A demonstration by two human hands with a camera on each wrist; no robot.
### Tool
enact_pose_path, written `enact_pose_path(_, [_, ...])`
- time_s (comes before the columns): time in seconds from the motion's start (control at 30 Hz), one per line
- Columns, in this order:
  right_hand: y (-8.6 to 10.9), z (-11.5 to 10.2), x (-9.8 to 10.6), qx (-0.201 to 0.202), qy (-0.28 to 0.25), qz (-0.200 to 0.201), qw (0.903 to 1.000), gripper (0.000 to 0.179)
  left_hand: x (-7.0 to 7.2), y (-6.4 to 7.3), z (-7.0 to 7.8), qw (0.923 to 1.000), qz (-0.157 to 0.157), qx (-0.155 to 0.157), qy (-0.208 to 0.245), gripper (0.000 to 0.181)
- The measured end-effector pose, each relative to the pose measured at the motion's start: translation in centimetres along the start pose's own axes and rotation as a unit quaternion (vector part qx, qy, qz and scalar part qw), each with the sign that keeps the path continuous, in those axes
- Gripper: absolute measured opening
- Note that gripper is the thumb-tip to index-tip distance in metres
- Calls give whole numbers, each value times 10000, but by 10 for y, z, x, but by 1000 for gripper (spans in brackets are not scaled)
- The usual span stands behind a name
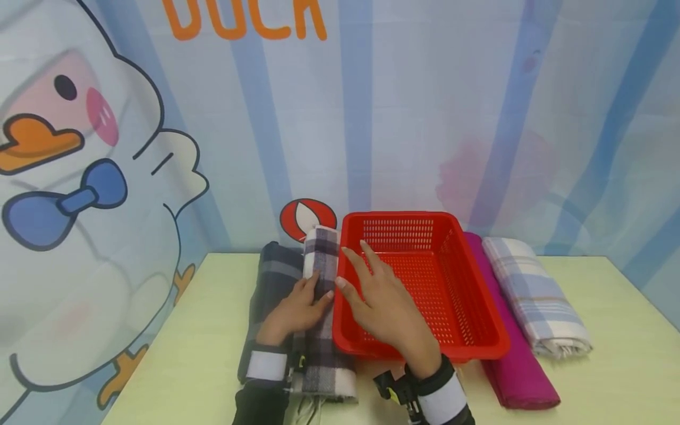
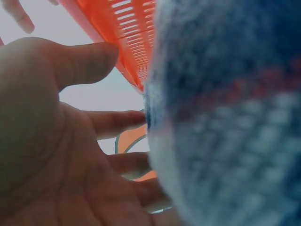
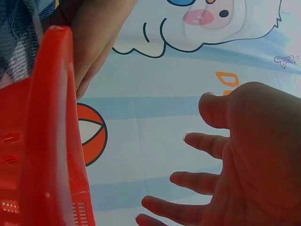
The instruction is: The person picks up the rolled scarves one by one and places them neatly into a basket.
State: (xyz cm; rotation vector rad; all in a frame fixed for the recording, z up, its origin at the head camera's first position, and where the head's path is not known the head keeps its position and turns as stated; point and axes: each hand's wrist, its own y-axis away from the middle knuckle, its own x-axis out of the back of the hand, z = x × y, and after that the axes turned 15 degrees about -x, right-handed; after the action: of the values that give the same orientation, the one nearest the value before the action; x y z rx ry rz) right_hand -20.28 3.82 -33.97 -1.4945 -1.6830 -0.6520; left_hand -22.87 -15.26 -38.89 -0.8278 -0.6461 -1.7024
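Observation:
A folded plaid cloth (image 1: 326, 360), purple-grey and white with a fringe, lies along the left side of a red plastic basket (image 1: 398, 233). My left hand (image 1: 292, 313) is at this cloth with its fingers extended; in the left wrist view the fingertips touch the fabric or reach behind it, which I cannot tell. Over the basket's left rim hovers my right hand (image 1: 390, 307), fingers spread. The right wrist view shows the right palm (image 3: 254, 155) holding nothing, apart from the basket's rim. No cloth shows inside the basket.
A dark grey folded cloth (image 1: 276, 265) lies left of the plaid one. Right of the basket are a magenta cloth (image 1: 520, 378), partly hidden by its rim, and a white-and-blue checked cloth (image 1: 536, 295). A printed backdrop (image 1: 414, 118) stands behind the pale yellow table (image 1: 180, 354).

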Motion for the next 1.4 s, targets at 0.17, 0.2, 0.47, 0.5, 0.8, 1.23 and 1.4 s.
enact_pose_path(0.17, [-1,-1,-3,11,-26,-13,10000,72,0,1,0,9999,-75,59,36,75])
enact_pose_path(0.2, [-1,-2,-3,10,-34,-17,10000,72,0,1,0,9999,-82,53,33,75])
enact_pose_path(0.47, [-1,-5,-6,-47,-26,-91,9999,74,-2,-1,-5,9998,-197,-44,-43,77])
enact_pose_path(0.5, [-1,-5,-6,-52,-20,-94,9999,74,-2,-2,-5,9997,-217,-59,-55,77])
enact_pose_path(0.8, [-1,-5,-8,-51,-6,-106,9999,75,-2,-2,-8,9996,-237,141,-16,78])
enact_pose_path(1.23, [0,-1,-4,-48,-43,12,10000,73,-3,-1,-9,9989,-337,259,194,81])
enact_pose_path(1.4, [0,0,-4,-32,-86,-16,10000,73,-3,-1,-12,9989,-323,252,228,82])
